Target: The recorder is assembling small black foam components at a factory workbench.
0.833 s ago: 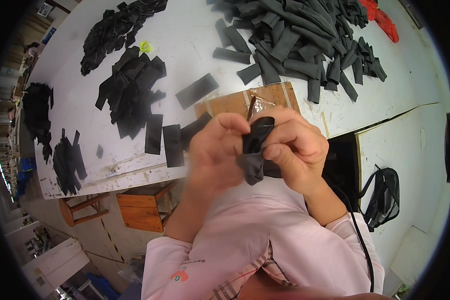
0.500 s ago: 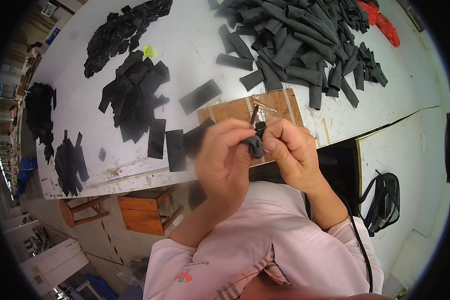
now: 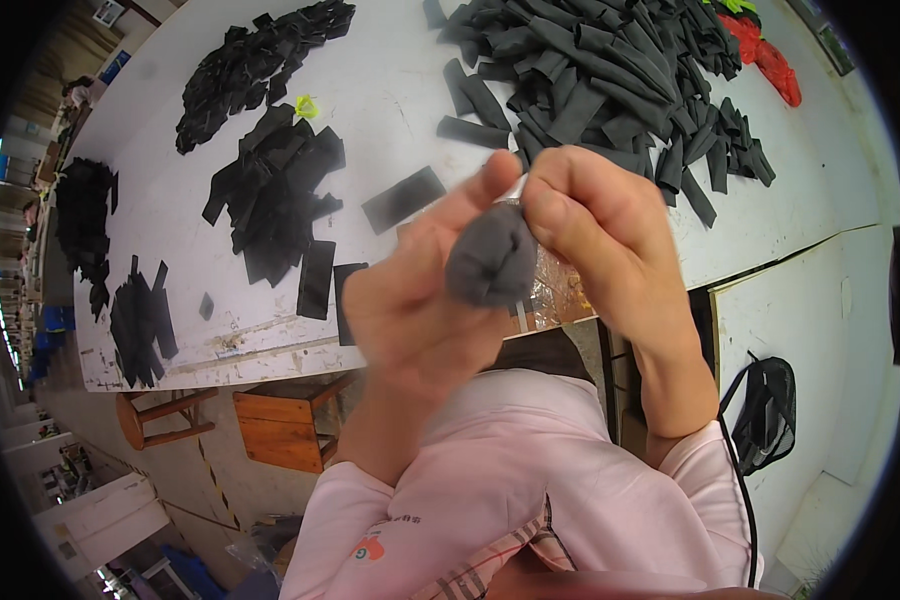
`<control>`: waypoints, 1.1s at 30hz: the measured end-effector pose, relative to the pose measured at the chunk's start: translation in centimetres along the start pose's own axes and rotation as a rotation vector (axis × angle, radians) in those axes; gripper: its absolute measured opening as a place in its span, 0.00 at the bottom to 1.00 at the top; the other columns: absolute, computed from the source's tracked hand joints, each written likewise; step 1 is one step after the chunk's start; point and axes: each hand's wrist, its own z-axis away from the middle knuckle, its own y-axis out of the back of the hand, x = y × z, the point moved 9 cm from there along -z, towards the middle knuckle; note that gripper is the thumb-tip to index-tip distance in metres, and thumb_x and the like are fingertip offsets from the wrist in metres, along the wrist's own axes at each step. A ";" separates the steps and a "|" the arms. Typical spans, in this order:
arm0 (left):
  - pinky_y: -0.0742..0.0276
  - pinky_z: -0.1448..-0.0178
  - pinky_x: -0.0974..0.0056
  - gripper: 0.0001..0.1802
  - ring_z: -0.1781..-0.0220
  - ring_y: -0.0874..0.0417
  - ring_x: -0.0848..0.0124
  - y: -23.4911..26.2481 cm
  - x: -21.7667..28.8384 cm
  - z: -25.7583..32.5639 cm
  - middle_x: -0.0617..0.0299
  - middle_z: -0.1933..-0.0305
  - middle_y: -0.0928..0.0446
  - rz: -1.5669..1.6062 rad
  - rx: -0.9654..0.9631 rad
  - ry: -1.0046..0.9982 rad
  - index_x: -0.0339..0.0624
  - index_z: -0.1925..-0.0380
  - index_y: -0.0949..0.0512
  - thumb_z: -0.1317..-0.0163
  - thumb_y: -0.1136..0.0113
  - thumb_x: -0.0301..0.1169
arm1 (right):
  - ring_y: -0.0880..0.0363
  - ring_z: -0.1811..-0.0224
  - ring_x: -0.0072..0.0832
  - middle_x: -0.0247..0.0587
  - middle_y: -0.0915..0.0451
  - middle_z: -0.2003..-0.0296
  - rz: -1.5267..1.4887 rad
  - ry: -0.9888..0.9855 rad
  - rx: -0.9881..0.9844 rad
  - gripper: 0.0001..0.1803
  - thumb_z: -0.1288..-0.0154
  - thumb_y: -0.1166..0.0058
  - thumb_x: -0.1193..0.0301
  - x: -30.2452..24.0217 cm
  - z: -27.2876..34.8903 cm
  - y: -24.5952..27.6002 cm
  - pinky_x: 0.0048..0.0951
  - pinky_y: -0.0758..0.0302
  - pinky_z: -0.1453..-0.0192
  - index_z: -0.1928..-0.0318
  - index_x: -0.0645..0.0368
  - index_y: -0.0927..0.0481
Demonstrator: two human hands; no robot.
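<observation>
A dark grey, soft-looking fabric tube (image 3: 492,258) is held up in front of my chest, its end facing me with a folded-in opening. My left hand (image 3: 410,290) is wrapped round its left side, blurred by motion, with one finger stretched above it. At the upper right edge of the tube, my right hand (image 3: 610,230) pinches with thumb and forefinger. Whatever lies between the right fingertips is mostly hidden. Below the hands, part of a brown board (image 3: 560,290) with clear film on it shows at the table's front edge.
Many dark grey fabric tubes (image 3: 590,80) lie heaped at the back right, beside a red plastic bag (image 3: 775,75). Black flat pieces form piles (image 3: 275,190) on the left of the white table (image 3: 390,110). A wooden stool (image 3: 280,425) stands at the front left; a black mesh bag (image 3: 767,415) is at right.
Both hands have risen, with the grey tube now looking larger and turned end-on to me. The brown stick-like thing seen above the fingers before is out of sight.
</observation>
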 end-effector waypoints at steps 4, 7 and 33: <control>0.43 0.85 0.79 0.19 0.88 0.40 0.84 2.5 0.2 -0.8 0.56 0.64 0.27 0.026 -0.125 0.197 0.37 0.45 0.41 0.36 0.67 0.25 | 0.41 0.82 0.13 0.27 0.37 0.82 -0.383 -0.269 -0.131 0.13 0.39 0.54 0.65 7.3 0.0 -0.6 0.14 0.45 0.80 0.77 0.59 0.33; 0.49 0.87 0.78 0.18 0.92 0.48 0.84 9.4 0.4 -0.3 0.58 0.68 0.26 0.187 0.153 0.178 0.38 0.46 0.39 0.35 0.69 0.29 | 0.42 0.84 0.13 0.27 0.36 0.85 -0.572 -0.368 -0.124 0.14 0.39 0.53 0.63 11.9 1.3 -1.1 0.14 0.45 0.80 0.77 0.58 0.31; 0.34 0.70 0.78 0.14 0.71 0.30 0.81 8.1 4.7 1.9 0.62 0.69 0.25 -1.517 0.452 -0.566 0.34 0.58 0.31 0.45 0.48 0.24 | 0.37 0.78 0.12 0.27 0.30 0.80 -0.440 -0.277 -0.112 0.10 0.40 0.53 0.67 15.4 1.2 -0.9 0.14 0.40 0.74 0.74 0.58 0.30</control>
